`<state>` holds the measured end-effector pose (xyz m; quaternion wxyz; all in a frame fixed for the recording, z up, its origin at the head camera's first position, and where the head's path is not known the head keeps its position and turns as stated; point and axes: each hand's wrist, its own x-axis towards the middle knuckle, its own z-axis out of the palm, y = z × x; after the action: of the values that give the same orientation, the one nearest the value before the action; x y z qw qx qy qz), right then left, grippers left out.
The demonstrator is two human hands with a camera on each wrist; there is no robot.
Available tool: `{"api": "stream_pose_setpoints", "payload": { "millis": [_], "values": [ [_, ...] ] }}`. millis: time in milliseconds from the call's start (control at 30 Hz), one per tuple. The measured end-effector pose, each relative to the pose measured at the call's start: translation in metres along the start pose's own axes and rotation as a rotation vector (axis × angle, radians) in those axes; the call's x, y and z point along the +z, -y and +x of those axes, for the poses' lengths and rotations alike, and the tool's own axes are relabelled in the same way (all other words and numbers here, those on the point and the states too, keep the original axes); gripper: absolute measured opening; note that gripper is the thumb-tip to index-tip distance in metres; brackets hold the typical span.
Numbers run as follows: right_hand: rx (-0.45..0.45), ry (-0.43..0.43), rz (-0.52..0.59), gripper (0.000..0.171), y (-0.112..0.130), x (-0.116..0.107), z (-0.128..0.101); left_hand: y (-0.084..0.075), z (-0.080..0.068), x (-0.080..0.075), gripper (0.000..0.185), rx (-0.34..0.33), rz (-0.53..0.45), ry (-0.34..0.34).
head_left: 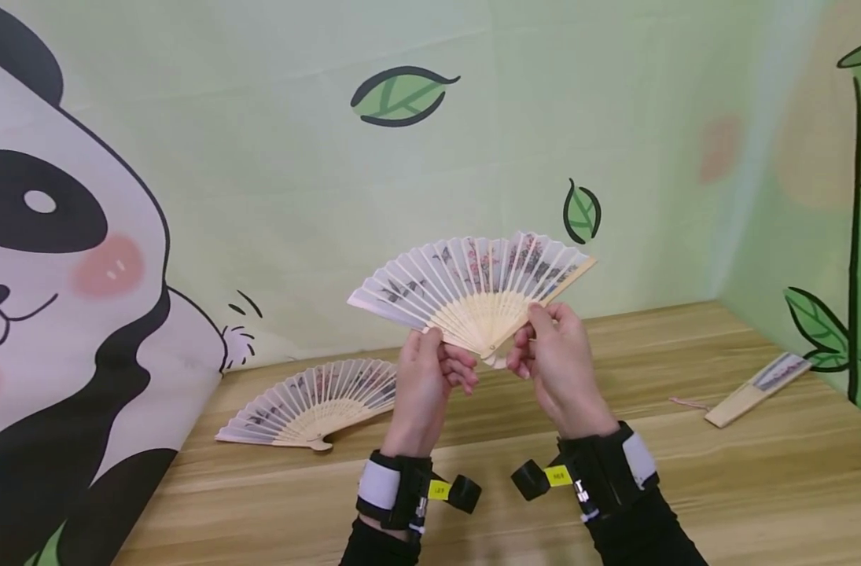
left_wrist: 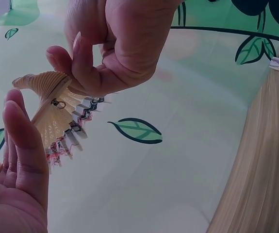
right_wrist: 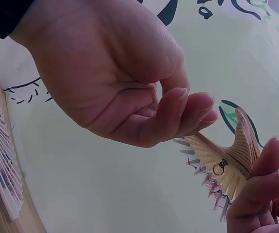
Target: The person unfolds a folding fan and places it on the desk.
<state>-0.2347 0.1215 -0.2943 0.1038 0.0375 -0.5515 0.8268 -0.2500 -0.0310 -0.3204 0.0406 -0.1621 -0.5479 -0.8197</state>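
- Left hand (head_left: 430,377): fingers curled round the left guard stick and lower ribs of the held fan (head_left: 472,283), thumb on the near side. A closed pinch on the sticks, not a full fist. In the left wrist view the fingertips (left_wrist: 20,126) lie along the outer stick just beside the pivot ring (left_wrist: 57,103).
- Right hand (head_left: 553,354): thumb and forefinger pinch the right guard stick a little above the rivet; the other fingers are curled loosely beneath. The right wrist view shows the same ring (right_wrist: 219,168) with fingertips (right_wrist: 270,160) set against the fan's butt end.
- Held fan: raised in the air between both hands, above the table (head_left: 685,487), touching nothing else. Spread most of the way, printed leaf facing the head camera, ribs converging at the rivet between the hands.
- Judgement on the hold: one hand on each guard, close to the pivot, gives control over the spread angle; gripping the sticks keeps fingers off the thin paper leaf.
- Second fan (head_left: 313,401): lies fully spread and flat on the table, to the left of the hands, near the wall.
- Folded fan (head_left: 756,389): lies shut on the table, well apart to the right, near the corner.
- Wrist cameras (head_left: 465,491) are strapped below both hands, over dark sleeves.
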Motion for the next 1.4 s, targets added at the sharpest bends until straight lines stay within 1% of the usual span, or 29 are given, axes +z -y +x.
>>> {"api": "stream_pose_setpoints", "payload": {
  "millis": [233, 500, 700, 867, 1167, 1400],
  "values": [
    [0.004, -0.035, -0.035, 0.015, -0.0022, -0.0017, -0.001, 0.0017, -0.0012, 0.0003, 0.02, -0.001, 0.004, -0.009],
    [-0.003, -0.039, -0.011, 0.015, 0.0, -0.0017, -0.0006, 0.0005, -0.0001, 0.0031, 0.018, 0.014, -0.006, -0.013],
    [-0.007, -0.044, 0.01, 0.014, -0.0007, -0.0008, -0.0008, 0.0016, -0.0005, 0.0025, 0.02, 0.023, -0.003, -0.022],
    [-0.025, -0.052, 0.004, 0.015, -0.0025, -0.0003, -0.0003, 0.001, -0.0006, 0.0027, 0.019, 0.036, 0.0, -0.019],
    [-0.02, -0.079, 0.007, 0.015, -0.002, 0.0011, -0.0002, 0.0003, -0.0007, 0.004, 0.019, 0.038, 0.01, -0.026],
    [-0.037, -0.094, -0.009, 0.015, -0.0011, 0.0029, -0.0021, 0.0003, -0.001, 0.0044, 0.018, 0.044, 0.007, -0.024]
  ]
}}
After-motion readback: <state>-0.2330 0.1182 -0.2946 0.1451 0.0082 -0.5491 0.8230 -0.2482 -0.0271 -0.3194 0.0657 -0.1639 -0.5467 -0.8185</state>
